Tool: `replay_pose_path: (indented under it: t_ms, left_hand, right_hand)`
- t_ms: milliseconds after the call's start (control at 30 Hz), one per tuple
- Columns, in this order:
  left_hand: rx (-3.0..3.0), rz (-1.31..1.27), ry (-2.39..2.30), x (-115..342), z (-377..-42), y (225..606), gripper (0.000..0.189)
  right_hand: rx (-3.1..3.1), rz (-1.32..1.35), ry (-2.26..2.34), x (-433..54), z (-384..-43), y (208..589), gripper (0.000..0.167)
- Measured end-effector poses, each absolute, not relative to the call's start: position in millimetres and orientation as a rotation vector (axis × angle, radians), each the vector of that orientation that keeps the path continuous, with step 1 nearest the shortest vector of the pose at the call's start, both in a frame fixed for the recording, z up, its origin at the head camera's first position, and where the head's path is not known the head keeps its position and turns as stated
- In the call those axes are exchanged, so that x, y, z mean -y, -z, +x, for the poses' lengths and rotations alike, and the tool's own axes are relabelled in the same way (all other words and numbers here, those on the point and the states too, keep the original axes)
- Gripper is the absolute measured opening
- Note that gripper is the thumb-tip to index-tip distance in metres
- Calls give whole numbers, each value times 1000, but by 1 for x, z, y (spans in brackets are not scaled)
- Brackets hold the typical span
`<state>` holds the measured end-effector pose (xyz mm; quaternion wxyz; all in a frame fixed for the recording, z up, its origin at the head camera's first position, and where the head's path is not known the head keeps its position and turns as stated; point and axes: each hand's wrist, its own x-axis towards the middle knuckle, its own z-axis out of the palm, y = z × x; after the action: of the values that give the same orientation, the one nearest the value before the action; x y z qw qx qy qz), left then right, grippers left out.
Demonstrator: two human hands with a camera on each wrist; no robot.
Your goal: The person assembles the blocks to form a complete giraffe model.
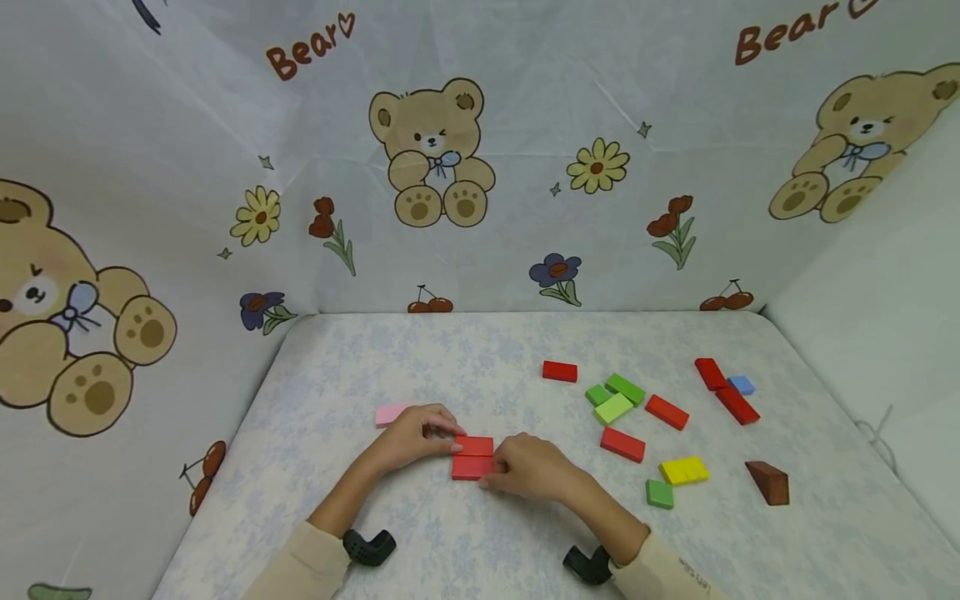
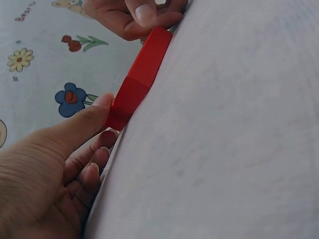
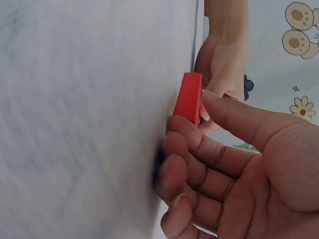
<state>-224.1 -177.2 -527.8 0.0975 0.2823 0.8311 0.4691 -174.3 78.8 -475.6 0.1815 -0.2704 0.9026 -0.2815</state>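
Two flat red blocks lie lengthwise against each other on the table, a far red block (image 1: 475, 447) and a near red block (image 1: 470, 469). My left hand (image 1: 417, 435) holds the left end of the far one, its thumb on the edge in the left wrist view. At the right end of the pair, my right hand (image 1: 534, 467) grips the near block between thumb and index finger. The right wrist view shows a red block (image 3: 189, 97) end-on at those fingertips. Just behind my left hand lies a pink block (image 1: 392, 414), partly covered by it.
To the right lie scattered red blocks (image 1: 622, 445), green blocks (image 1: 626, 388), a yellow block (image 1: 684, 471), a blue block (image 1: 742, 384) and a brown wedge-shaped block (image 1: 769, 483). A bear-print cloth (image 1: 510, 167) hangs behind the patterned table (image 1: 360, 358).
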Motion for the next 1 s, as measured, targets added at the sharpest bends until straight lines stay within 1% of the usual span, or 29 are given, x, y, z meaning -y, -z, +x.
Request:
replay_pose_path:
  t_ms: [100,300,500,600,800,1000]
  left_hand:
    - [-2457,847,-1407,179,-225,532,18]
    - [-2453,853,-1425,181,-228,534,17]
    - [-2447,843,-1419,181,-228,535,16]
    - [-2452,835,-1428,182,-228,535,16]
    - [-2460,838,-1416,183,-226,534,15]
    - [-2467,841,-1399,182,-226,536,15]
  right_hand:
    - [-2524,-756,799,-85,-179,471,35]
    - [-2566,-761,917,-104,-195,454,13]
    - [-2603,-855,1074,-128,-208,450,10]
    - [-2659,-876,1069,-136,-217,451,15]
    - [-2908,-806,971,-157,-244,459,38]
    - [-3052,-692,881,-179,-265,463,49]
